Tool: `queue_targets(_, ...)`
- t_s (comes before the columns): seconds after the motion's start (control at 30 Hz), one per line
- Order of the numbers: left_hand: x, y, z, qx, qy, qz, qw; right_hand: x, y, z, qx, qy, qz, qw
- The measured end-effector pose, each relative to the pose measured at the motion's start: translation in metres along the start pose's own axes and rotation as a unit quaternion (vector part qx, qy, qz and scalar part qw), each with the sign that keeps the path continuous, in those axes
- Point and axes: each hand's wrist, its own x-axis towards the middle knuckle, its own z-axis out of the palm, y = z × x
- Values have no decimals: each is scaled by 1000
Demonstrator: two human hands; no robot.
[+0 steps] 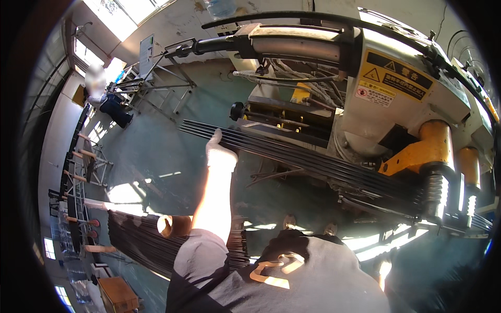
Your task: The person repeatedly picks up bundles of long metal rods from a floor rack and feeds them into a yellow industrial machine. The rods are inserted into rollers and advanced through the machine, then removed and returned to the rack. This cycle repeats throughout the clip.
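Observation:
My left hand (222, 152), in a pale glove, reaches forward and is closed round a bundle of long, thin dark rods (297, 156) close to their left end. Its thumb lies over the top, while the other fingers are mostly hidden. From my hand the rods slant down to the right, in front of a large grey machine (349, 99), and their far ends pass among its yellow arm (420, 148) and coil spring (434, 195). My right hand is not in view; only a small sunlit patch, perhaps part of my right arm, shows beside my torso.
Behind my left forearm lies a big stack of dark rods (133, 235) with a tan roll (175, 225) by it. A person (107, 101) stands far left near metal frames (169, 96). A brown box (117, 293) sits lower left. A hydraulic cylinder (302, 44) spans the machine's top.

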Motion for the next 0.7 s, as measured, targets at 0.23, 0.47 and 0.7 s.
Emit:
queue_targets(0.23,109,170,-61,62,-108,80,989,-70,35,5,152,77,256,951)
queue_targets(0.47,113,192,-86,210,-124,62,968,-122,-73,38,-118,56,171,977)
queue_targets(0.7,86,192,-82,300,-118,24,946,-89,-124,75,-71,92,244,963)
